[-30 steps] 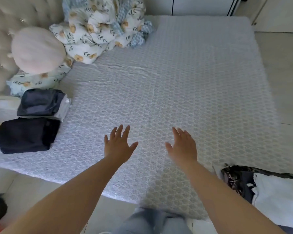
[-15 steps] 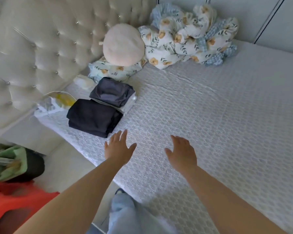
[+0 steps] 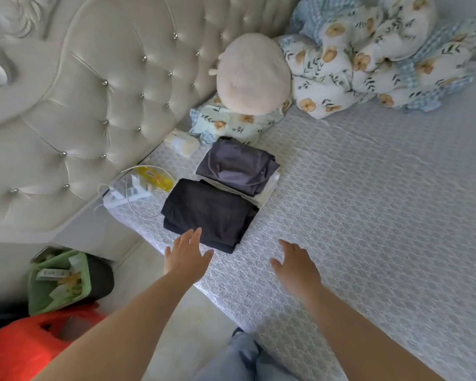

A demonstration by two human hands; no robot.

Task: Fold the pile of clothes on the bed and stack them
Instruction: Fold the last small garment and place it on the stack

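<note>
A: Bed [image 3: 368,215] edge close below both hands; wide bare cover to the right. Folded black garment [image 3: 208,213] near the corner, touching grey folded stack [image 3: 237,167] behind.

B: Left hand [image 3: 186,255] fingers straight, spread, tips at black garment's near edge, holding nothing. Right hand [image 3: 296,266] relaxed, empty, over cover.

A: Contact with fabric unclear. Headboard [image 3: 94,105] clutter blurred.

Soft, even daylight, faint shadows, wide-angle bending at edges, perhaps slight blur.
</note>
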